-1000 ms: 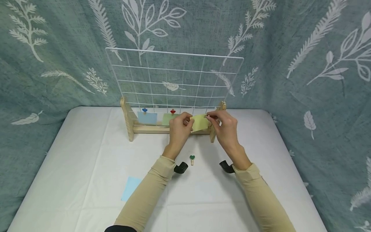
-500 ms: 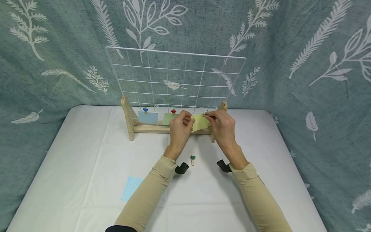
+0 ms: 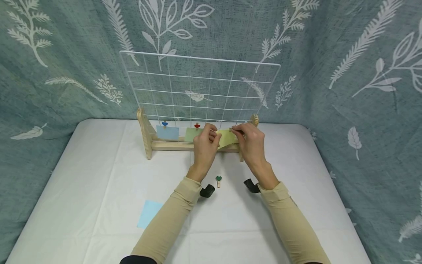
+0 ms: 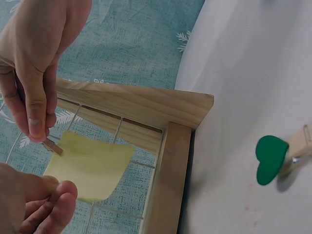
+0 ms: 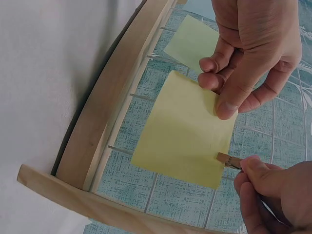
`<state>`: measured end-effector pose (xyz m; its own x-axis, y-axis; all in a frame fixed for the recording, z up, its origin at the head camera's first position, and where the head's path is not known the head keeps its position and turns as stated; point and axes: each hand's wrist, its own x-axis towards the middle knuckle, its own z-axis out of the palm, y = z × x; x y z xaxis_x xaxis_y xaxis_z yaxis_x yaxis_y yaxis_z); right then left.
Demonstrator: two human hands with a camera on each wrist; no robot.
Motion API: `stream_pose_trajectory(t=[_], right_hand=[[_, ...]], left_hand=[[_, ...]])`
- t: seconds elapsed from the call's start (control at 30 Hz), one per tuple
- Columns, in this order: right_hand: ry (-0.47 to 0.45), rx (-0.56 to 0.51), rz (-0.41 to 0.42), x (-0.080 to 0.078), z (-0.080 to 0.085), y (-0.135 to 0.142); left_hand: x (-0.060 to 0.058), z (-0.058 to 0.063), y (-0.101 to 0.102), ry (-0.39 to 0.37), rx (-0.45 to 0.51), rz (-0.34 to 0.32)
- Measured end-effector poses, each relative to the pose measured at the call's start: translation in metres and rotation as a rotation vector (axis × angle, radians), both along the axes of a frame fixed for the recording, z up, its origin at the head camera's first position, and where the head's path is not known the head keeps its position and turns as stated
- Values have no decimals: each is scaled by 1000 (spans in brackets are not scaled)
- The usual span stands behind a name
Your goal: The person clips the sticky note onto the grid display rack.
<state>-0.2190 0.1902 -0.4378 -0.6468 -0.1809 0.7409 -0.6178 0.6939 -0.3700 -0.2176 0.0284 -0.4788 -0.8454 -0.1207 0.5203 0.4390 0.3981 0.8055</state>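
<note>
A yellow sticky note (image 5: 180, 131) lies against the wire grid (image 3: 197, 77), near its lower right. My left hand (image 3: 206, 145) pinches the note's left upper corner between thumb and fingers. With thumb and fingertips my right hand (image 3: 251, 141) pinches a small wooden clothespin (image 5: 229, 160), whose tip overlaps the note's top edge in the right wrist view. To the left, a blue note (image 3: 167, 132) hangs under a blue-topped clip (image 3: 165, 124). Between them a green note (image 3: 190, 134), partly behind my left hand, hangs under a red-topped clip (image 3: 197, 125).
The grid stands in a wooden base (image 3: 171, 146). On the white-covered table (image 3: 108, 176) lie a clothespin with a green heart (image 4: 272, 160) and a light blue note (image 3: 149, 213), partly behind my left sleeve. A patterned curtain (image 3: 329, 110) surrounds the table.
My right hand, with the clothespin, has shifted slightly left along the yellow note's top edge. My left hand keeps its pinch on the note, almost in place.
</note>
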Motion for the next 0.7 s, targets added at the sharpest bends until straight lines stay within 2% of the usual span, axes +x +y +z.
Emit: stream_pose_trajectory(t=[0.2,0.43,0.7], right_hand=[[-34,31,-34,-2,-1,-4],[-40,39,-37,1,0,-6],[-18,-14,-59,12,-4,-8]], left_hand=[[-2,-1,-2,19,-20,3],[-1,0,-2,15,-35,4],[1,-1,-4,141,-21,75]])
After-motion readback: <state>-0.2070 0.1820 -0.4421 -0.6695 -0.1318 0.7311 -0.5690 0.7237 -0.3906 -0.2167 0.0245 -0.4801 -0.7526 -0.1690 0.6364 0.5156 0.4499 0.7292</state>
